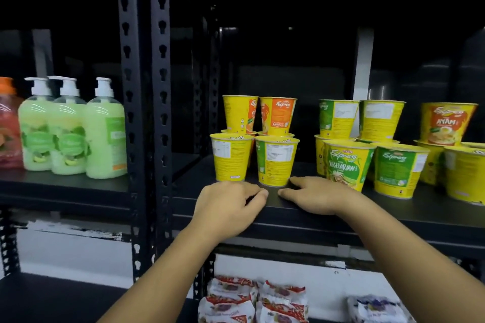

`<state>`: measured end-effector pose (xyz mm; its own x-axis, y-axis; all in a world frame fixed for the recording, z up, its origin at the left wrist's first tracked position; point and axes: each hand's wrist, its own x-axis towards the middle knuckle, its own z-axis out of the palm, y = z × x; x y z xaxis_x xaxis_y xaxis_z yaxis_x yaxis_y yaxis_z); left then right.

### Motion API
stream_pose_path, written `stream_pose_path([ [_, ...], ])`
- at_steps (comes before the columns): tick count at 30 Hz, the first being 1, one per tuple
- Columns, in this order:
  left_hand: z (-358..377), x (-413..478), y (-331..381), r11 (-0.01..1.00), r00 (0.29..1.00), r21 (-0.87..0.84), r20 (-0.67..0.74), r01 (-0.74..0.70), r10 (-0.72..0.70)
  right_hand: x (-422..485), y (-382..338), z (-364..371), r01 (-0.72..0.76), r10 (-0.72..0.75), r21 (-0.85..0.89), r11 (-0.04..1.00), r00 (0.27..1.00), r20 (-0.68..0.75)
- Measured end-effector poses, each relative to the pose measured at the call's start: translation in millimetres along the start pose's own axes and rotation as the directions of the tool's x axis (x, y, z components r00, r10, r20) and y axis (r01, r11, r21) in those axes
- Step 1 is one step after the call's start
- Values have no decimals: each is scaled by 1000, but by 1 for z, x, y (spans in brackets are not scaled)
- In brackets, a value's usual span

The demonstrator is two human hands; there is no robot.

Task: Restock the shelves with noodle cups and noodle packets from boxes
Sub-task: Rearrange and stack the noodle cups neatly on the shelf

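Note:
Yellow noodle cups stand in two layers on the black shelf (393,215). The left stack has two front cups, one at left (231,157) and one at right (276,162), with two orange-labelled cups (258,115) on top behind. A green vegetarian cup (346,165) fronts a second stack to the right. My left hand (231,204) hovers just in front of the left stack, fingers loosely curled, holding nothing. My right hand (320,194) rests on the shelf beside the right front cup, fingers relaxed, empty. Noodle packets (252,299) lie on the shelf below.
Green soap pump bottles (73,128) and a red bottle (9,126) fill the neighbouring shelf at left. Two black perforated uprights (145,86) separate the bays. A blue-white packet (378,308) lies lower right. More cups (446,123) stand far right.

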<state>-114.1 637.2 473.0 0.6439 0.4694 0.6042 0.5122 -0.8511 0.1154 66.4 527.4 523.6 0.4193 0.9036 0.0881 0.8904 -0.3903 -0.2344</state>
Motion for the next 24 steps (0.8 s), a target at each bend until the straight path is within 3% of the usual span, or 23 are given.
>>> stream_pose_path([
  [5, -7, -2, -22, 970, 972, -158, -116, 186, -205, 13, 1, 2, -82, 104, 203, 976, 990, -98],
  [8, -16, 5, -39, 877, 914, -399, -183, 267, -361, 24, -1, 5, -61, 138, 429, 901, 979, -152],
  [11, -27, 19, -43, 778, 877, -547, -154, 308, -455, 29, -8, 7, -11, 148, 567, 823, 969, -197],
  [19, -25, 66, -47, 606, 904, -701, 134, 376, -406, 40, -2, 16, 8, 170, 624, 781, 959, -226],
  [24, -10, 71, -54, 485, 915, -798, 195, 357, -353, 50, 3, 18, 45, 147, 638, 769, 958, -245],
])
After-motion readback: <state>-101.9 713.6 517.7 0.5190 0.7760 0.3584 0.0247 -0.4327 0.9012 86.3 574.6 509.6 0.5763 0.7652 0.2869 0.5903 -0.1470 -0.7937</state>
